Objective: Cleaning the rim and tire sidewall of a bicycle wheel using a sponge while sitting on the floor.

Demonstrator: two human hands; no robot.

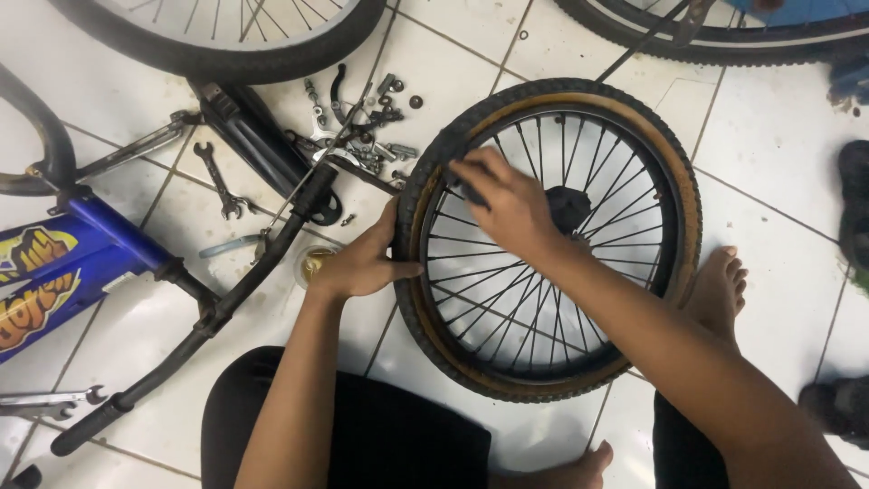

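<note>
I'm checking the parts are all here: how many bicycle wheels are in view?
3. One wheel lies on the floor under both hands; a second wheel is cut off at top left; a third wheel at top right. Others may lie out of frame.

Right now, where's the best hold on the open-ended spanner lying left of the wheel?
Grip the spanner at mid-shank, coming from above. It lies flat on the tile with bare floor along both long sides; the lower jaw end sits close to the black handlebar, so the shank looks the easier pinch.
</note>
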